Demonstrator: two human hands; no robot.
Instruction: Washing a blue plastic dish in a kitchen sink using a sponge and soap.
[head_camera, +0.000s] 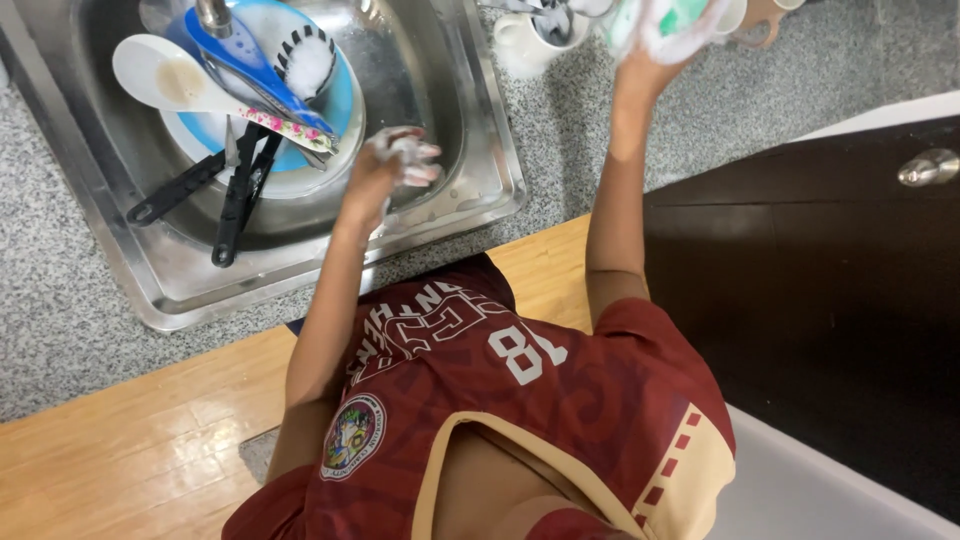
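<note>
Sink (150, 270): a steel basin sunk into the speckled counter (60, 330), on my left and crowded with dishes.
White ladle (160, 75): it lies across the blue plate (345, 100) with its bowl pointing left. It looks light and hard, and the long handle is the obvious place to grip it.
Black-handled utensils (240, 190): these lean against the plate with their handles pointing down toward me. They could be knives, so I would pick them up by the handles only.
Round brush (305, 55): black and white, resting near the top of the plate beside the tap (213, 15).
Left hand (400, 165): it is over the right side of the basin and covered in foam. The fingers are loosely curled and seem to hold nothing. With that much foam, I expect anything smooth would slip in it.
White mug (525, 40): it stands on the counter just past the sink rim. It is hard and would break, and it would be slick when wet. I would take it by the handle or wrap my hand around the body.
Right hand (650, 55): raised at the far edge of the counter, well away from my left hand, and closed around the green sponge (680, 18).
Green sponge: blurred and foamy, so I am only fairly sure it is a sponge. I judge it soft, light and squashy, easy to hold anywhere, though it would drip.
Tan mug (760, 22): just to the right of the sponge and partly cut off by the edge of the view.
Dark cabinet (830, 300): on the far right, with a metal knob (925, 168).
</note>
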